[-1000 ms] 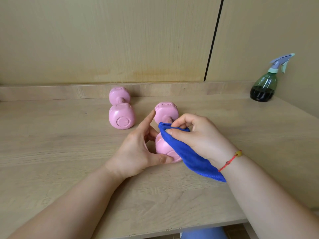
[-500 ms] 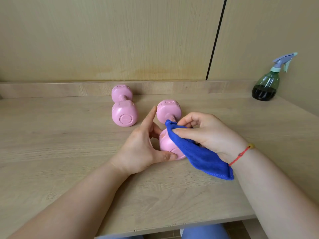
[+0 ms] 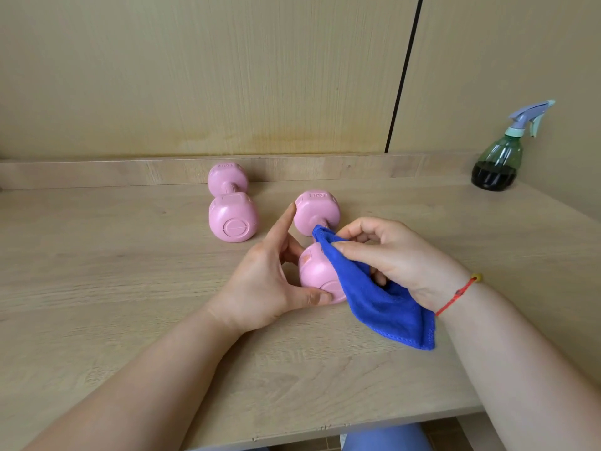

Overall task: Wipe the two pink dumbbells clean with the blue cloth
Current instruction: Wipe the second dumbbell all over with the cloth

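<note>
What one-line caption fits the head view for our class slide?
Left hand steadies the near pink dumbbell while the right hand holds the blue cloth against it.

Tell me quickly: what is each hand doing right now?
Left hand: closed, grips the near head of the nearer dumbbell, index finger straight.
Right hand: closed, pinches the blue cloth against that dumbbell.

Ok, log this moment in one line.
left hand: holds near dumbbell | right hand: holds blue cloth against it | far dumbbell: untouched

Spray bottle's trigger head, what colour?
Lavender trigger head with a pale teal collar and lever, on the spray bottle; head view, far right.
</note>
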